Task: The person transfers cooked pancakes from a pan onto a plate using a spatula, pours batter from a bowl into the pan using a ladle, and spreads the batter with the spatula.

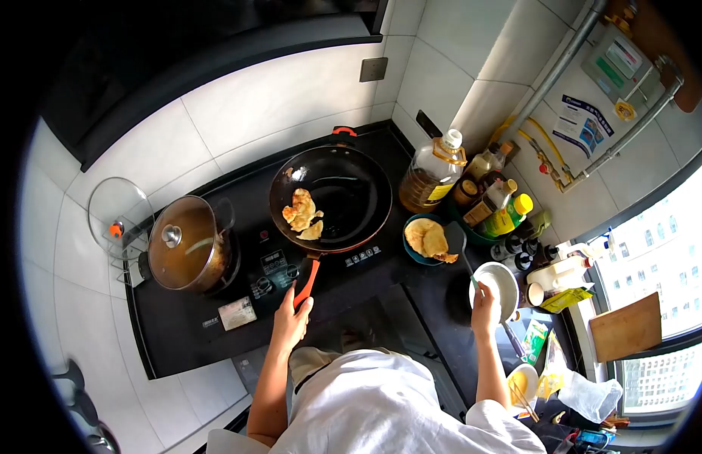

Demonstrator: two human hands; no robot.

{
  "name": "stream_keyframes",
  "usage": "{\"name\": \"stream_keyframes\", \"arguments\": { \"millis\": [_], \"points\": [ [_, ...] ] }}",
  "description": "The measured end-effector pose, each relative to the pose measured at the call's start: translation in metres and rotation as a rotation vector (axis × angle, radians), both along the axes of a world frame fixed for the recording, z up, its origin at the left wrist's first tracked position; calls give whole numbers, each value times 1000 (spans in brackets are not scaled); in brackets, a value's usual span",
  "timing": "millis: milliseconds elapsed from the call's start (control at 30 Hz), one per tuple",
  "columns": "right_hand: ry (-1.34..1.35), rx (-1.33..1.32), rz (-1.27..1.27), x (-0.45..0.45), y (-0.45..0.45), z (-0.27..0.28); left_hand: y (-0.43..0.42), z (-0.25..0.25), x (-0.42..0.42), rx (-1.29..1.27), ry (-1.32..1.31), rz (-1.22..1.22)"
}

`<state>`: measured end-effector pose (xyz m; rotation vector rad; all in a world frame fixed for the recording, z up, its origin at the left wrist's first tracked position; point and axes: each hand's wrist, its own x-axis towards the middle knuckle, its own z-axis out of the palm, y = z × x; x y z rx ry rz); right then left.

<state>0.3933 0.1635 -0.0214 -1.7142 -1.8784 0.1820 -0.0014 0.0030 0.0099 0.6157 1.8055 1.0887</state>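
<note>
My left hand [292, 321] is closed around the red handle [307, 281] of a black wok [355, 197] on the cooktop. Browned fried pieces [299, 211] lie at the left side of the wok. In my right hand [486, 310] is a spatula [456, 237], its dark blade at the right rim of a teal bowl [413, 256]. That bowl holds golden fried pieces [427, 237], and the blade partly covers its edge. Close to my right hand, partly behind it, a light saucepan [504, 281] stands on the counter.
A glass-lidded pot [186, 242] stands on the left of the cooktop [177, 340]. Behind the bowl are a large oil bottle [427, 178] and several seasoning bottles [493, 204]. At right are a bowl with chopsticks [523, 382], a plastic bag [591, 395] and a cutting board [625, 328].
</note>
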Motion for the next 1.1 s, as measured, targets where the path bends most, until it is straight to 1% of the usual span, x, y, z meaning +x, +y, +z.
{"name": "stream_keyframes", "arguments": {
  "millis": [33, 67, 100, 167, 200, 300, 333, 367, 433, 467, 533, 567, 600, 633, 667, 700, 767, 800, 900, 933, 967, 1033, 1100],
  "points": [
    [-69, 23, -27, -6, -3, 14, 0, -1, 0, 3, -1, -1],
    [-170, 45, -27, -1, -1, 13, 0, -2, 0, 6, -3, -1],
    [-204, 25, -47, -6, -4, 25, -1, -3, -1, 9, -4, 2],
    [-127, 67, 8, -17, -7, 46, -1, -2, -1, 5, 3, -4],
    [-98, 200, 99, -21, -2, 47, -1, -1, -1, 4, 8, -5],
    [259, -85, 169, -73, -4, 97, -2, -6, -2, 7, 30, -17],
    [301, -141, 239, -85, 4, 96, -3, -6, -2, 13, 41, -14],
    [374, -123, 342, -97, 17, 82, -4, -5, -1, 13, 43, -17],
    [311, -166, 447, -132, 33, 90, -3, -4, -2, 16, 47, -19],
    [233, -151, 493, -146, 43, 91, -3, -5, -2, 2, 41, -14],
    [122, -165, 579, -170, 69, 81, -3, -5, -2, 10, 54, -16],
    [62, -180, 565, -178, 79, 77, -4, -4, -2, 8, 52, -14],
    [68, -200, 590, -180, 93, 74, -3, -1, -2, 1, 75, -14],
    [70, -222, 616, -184, 102, 81, -4, -1, -2, 2, 73, -16],
    [36, -349, 573, -186, 112, 95, -4, -1, -2, 1, 71, -14],
    [27, -380, 628, -182, 134, 89, -4, -1, -2, 2, 70, -15],
    [47, -590, 679, -177, 162, 88, -4, 1, -2, -3, 74, -22],
    [9, -708, 703, -185, 158, 113, -4, 2, -2, -5, 77, -26],
    [99, -1023, 643, -200, 160, 116, -4, -11, -3, 23, 171, -37],
    [124, -981, 592, -206, 152, 105, -5, -12, -3, 20, 182, -41],
    [91, -874, 559, -214, 137, 92, -6, -13, -3, 19, 195, -46],
    [485, -1146, 448, -218, 123, 59, -4, -11, -3, 14, 193, -50],
    [582, -1156, 392, -229, 113, 47, -4, -5, -3, -3, 164, -47]
  ]
}}
